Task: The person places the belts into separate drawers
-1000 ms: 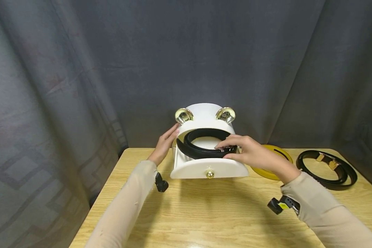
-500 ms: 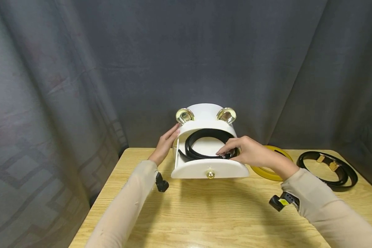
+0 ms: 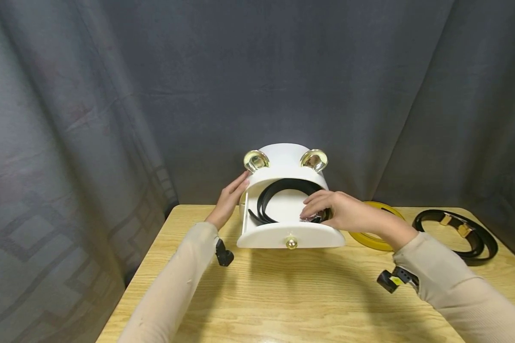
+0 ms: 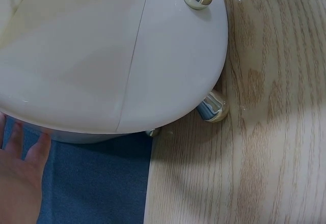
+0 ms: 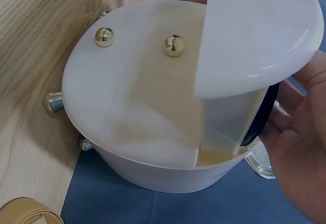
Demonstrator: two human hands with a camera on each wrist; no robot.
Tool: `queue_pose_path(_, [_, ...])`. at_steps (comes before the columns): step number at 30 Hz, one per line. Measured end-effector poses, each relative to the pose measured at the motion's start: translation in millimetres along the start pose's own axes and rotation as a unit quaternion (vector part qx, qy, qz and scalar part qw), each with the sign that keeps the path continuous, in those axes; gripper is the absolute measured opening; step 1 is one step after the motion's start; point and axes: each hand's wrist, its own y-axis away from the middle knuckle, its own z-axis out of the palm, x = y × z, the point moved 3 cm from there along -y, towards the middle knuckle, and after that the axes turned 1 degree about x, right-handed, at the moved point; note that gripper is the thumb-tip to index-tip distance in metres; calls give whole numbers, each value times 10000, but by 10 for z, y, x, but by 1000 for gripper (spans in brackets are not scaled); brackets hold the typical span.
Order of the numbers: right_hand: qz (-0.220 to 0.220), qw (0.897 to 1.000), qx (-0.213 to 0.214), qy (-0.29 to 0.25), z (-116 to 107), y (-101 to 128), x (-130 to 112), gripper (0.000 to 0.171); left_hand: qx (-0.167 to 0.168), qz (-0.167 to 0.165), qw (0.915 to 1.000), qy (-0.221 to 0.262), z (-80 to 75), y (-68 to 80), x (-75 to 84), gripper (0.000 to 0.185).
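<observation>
A white rounded drawer box (image 3: pixel 283 155) with two gold ears stands at the table's far edge. Its top drawer (image 3: pixel 266 237), with a gold knob, is pulled out toward me. Coiled inside lies a black belt (image 3: pixel 263 202), a loose tail at its left. My right hand (image 3: pixel 345 213) reaches over the drawer's right side and pinches the coil near the buckle, fingertips partly hiding it. In the right wrist view, its fingers are at the black belt's edge (image 5: pixel 262 116) behind the drawer front. My left hand (image 3: pixel 228 201) rests against the box's left side, fingers straight.
Right of the box lies a coiled yellow belt (image 3: pixel 371 240), partly behind my right forearm. Farther right is another black belt (image 3: pixel 482 243) with gold fittings. A dark grey curtain (image 3: pixel 266 71) hangs right behind the wooden table (image 3: pixel 283 300).
My right hand has lowered the black belt deeper into the drawer, and the coil has spread wider and sunk behind the drawer front. My left hand has stayed at the box's side.
</observation>
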Motion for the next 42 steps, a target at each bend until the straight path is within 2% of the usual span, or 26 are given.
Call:
queue_pose_path(4, [12,10000,-82,-31,-21,11,-21,31,-45,24,10000,62,5,7,3,51])
queue_pose_path(6, [43,9999,-136,-43,-45,25,-37,31,-118,13,9999,87,13,28,56,52])
queue_pose_path(11, [332,9992,-160,-129,-153,93,-100,31,-111,0,9998,133,31,20,68,51])
queue_pose_path(13, [469,9988,-58,-150,-188,132,-110,30,-56,41,9998,178,33,-4,23,50])
queue_pose_path(18, [532,9972,516,70,-200,230,-125,28,-15,64,9997,216,31,-7,20,49])
queue_pose_path(22, [440,9908,1256,233,-173,323,-193,26,-27,38,9997,249,15,-1,15,50])
queue_pose_path(26, [279,9789,2006,265,-119,415,-298,32,-94,20,9995,291,9,8,13,50])
queue_pose_path(32, [118,9581,2846,296,-29,495,-485,37,-155,33,9995,290,17,8,8,51])
queue_pose_path(40, [184,9357,3522,59,104,551,-687,34,-181,-81,9990,393,17,-9,-2,50])
queue_pose_path(42, [88,9296,3683,-77,149,554,-723,35,-225,-137,9987,438,16,1,24,51])
